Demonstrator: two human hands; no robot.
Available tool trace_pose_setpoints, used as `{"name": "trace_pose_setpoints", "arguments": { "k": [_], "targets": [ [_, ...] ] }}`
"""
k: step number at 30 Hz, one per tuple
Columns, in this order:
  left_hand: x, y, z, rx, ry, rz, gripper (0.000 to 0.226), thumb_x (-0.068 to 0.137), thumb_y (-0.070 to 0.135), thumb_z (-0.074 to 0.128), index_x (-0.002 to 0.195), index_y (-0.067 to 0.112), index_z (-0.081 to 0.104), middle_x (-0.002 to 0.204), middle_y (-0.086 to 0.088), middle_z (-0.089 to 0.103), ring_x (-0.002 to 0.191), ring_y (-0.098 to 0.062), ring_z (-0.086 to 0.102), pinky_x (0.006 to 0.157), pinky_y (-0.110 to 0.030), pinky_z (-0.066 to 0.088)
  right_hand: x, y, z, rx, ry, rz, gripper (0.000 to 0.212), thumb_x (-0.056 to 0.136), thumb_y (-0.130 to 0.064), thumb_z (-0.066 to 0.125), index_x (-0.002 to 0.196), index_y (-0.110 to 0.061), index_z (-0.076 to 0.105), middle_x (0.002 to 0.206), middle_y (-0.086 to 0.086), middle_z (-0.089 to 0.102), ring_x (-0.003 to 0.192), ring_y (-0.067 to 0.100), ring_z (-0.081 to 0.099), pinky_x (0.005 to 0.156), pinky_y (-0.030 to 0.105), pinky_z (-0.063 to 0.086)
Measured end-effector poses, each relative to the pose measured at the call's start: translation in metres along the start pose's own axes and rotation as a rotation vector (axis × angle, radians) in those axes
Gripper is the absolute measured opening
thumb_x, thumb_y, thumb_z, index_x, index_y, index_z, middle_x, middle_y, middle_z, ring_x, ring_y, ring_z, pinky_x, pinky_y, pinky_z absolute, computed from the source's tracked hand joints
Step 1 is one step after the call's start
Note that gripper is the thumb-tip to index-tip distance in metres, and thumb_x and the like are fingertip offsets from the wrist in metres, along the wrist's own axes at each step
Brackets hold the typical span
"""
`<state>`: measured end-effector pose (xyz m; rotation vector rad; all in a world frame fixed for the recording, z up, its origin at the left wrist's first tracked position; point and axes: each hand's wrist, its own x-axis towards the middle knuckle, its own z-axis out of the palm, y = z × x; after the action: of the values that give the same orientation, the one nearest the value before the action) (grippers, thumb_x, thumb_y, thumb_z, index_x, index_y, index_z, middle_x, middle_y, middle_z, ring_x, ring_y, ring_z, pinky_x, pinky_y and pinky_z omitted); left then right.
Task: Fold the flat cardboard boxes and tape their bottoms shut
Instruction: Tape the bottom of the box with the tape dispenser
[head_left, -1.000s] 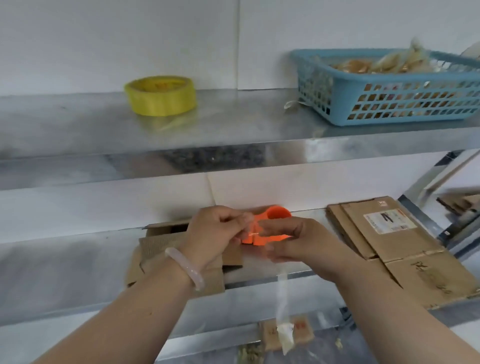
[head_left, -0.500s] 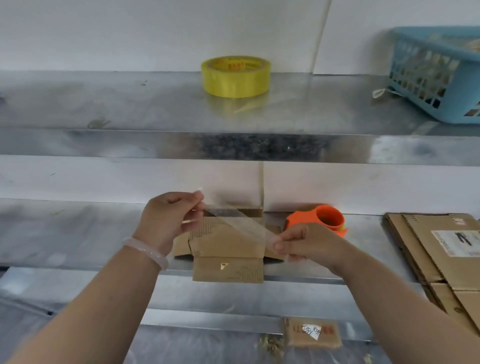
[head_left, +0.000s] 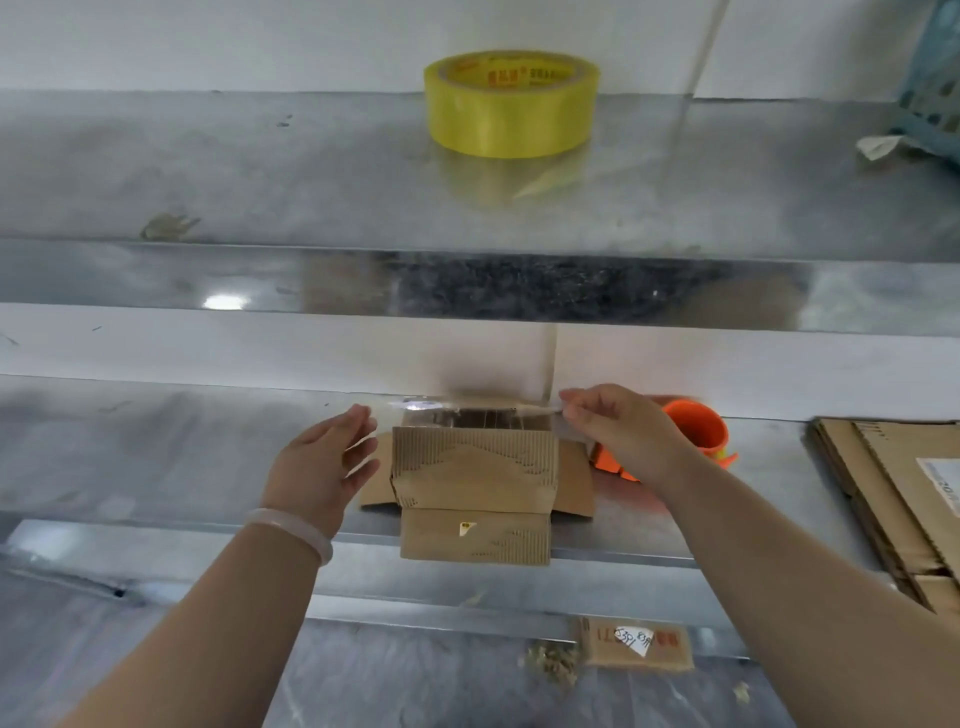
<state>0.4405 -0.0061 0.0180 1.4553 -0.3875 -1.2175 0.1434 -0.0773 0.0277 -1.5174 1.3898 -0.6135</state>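
While right hand (head_left: 618, 434) pinches tape (head_left: 431, 405), print on yellow roll (head_left: 511, 106) illegible.

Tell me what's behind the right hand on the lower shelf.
An orange tape dispenser stands behind the right hand, which pinches clear tape over the cardboard box. Its round orange core shows; the hand covers its left side, so any cutter is hidden.
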Motion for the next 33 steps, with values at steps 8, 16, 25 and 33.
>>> {"name": "trace_pose_setpoints", "arguments": {
  "k": [8, 16, 25, 33],
  "targets": [
    [0.021, -0.009, 0.001, -0.017, 0.015, -0.027, 0.015, 0.094, 0.025, 0.064, 0.097, 0.012, 0.071, 0.092, 0.000, 0.072, 0.097, -0.019, 0.065, 0.090, -0.037, 0.053, 0.020, 0.022, 0.022, -0.170, -0.053, -0.023, 0.009, 0.098, -0.033, 0.054, 0.091, -0.030, 0.059, 0.118, -0.015, 0.064, 0.111, 0.005, 0.055, 0.096, 0.034, 0.045],
    [0.029, -0.012, -0.003, -0.051, 0.019, -0.102, 0.018, 0.089, 0.027, 0.070, 0.101, 0.014, 0.073, 0.089, 0.000, 0.074, 0.083, -0.016, 0.063, 0.067, -0.030, 0.055, 0.017, 0.017, 0.022, -0.190, 0.000, -0.058, 0.008, 0.096, -0.030, 0.060, 0.090, -0.028, 0.065, 0.083, -0.016, 0.066, 0.082, -0.002, 0.060, 0.069, 0.016, 0.039],
    [0.020, -0.003, -0.001, 0.010, 0.033, 0.013, 0.020, 0.090, 0.031, 0.069, 0.102, 0.016, 0.074, 0.094, 0.001, 0.072, 0.075, -0.013, 0.058, 0.068, -0.028, 0.052, 0.003, -0.006, 0.016, -0.001, 0.067, -0.015, 0.009, 0.097, -0.025, 0.059, 0.092, -0.021, 0.066, 0.086, -0.003, 0.072, 0.076, 0.012, 0.067, 0.068, 0.025, 0.057],
    [0.005, -0.018, -0.011, -0.190, -0.135, -0.126, 0.012, 0.093, 0.016, 0.060, 0.094, 0.008, 0.069, 0.077, -0.005, 0.066, 0.068, -0.015, 0.062, 0.074, -0.040, 0.061, -0.023, 0.006, 0.019, 0.294, -0.117, 0.211, 0.014, 0.099, -0.016, 0.055, 0.096, -0.003, 0.060, 0.088, 0.013, 0.075, 0.075, 0.026, 0.074, 0.067, 0.040, 0.061]
  ]
}}
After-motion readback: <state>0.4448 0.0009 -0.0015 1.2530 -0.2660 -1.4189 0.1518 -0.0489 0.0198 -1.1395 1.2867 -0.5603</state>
